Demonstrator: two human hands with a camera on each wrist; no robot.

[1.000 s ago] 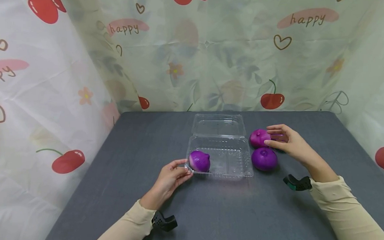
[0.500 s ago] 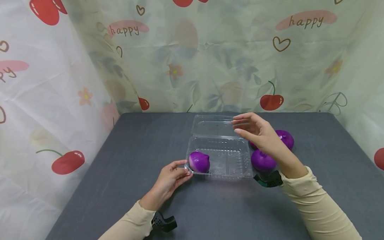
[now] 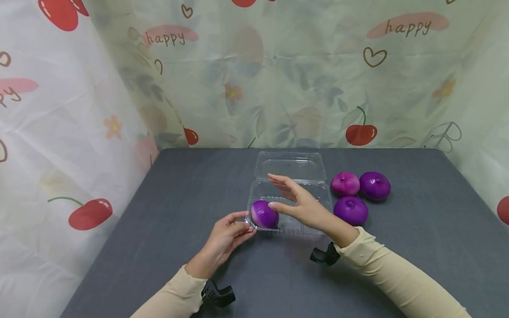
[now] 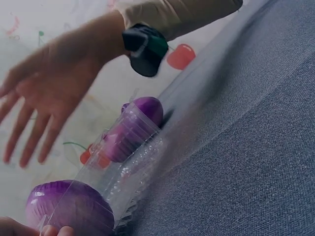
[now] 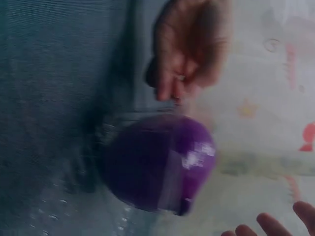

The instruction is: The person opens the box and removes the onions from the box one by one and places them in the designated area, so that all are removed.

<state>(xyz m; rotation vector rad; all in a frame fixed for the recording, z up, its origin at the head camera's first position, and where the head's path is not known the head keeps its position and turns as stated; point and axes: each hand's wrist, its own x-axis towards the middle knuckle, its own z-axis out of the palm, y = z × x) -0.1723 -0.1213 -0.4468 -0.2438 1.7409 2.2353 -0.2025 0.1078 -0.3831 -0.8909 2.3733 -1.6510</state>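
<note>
A clear plastic clamshell box (image 3: 296, 226) stands with its lid (image 3: 289, 166) folded back on the table. One purple onion (image 3: 262, 216) sits in the box's left end, also seen as a purple onion (image 5: 157, 162) in the right wrist view. My left hand (image 3: 224, 237) pinches the box's left front corner between thumb and fingers. Above the box, right beside that onion, hovers my right hand (image 3: 300, 205), fingers spread and holding nothing; in the left wrist view the right hand (image 4: 54, 86) is clearly apart from the onion (image 4: 74, 209).
Right of the box, three more purple onions lie close together: a pinkish onion (image 3: 345, 184), a dark onion (image 3: 375, 186) and a front onion (image 3: 351, 211). The grey table (image 3: 180, 194) ends at a patterned curtain (image 3: 273, 83) behind and at both sides.
My right hand has moved left, from the onions at the right across the box to above the onion inside. My left hand and the box have stayed in place.
</note>
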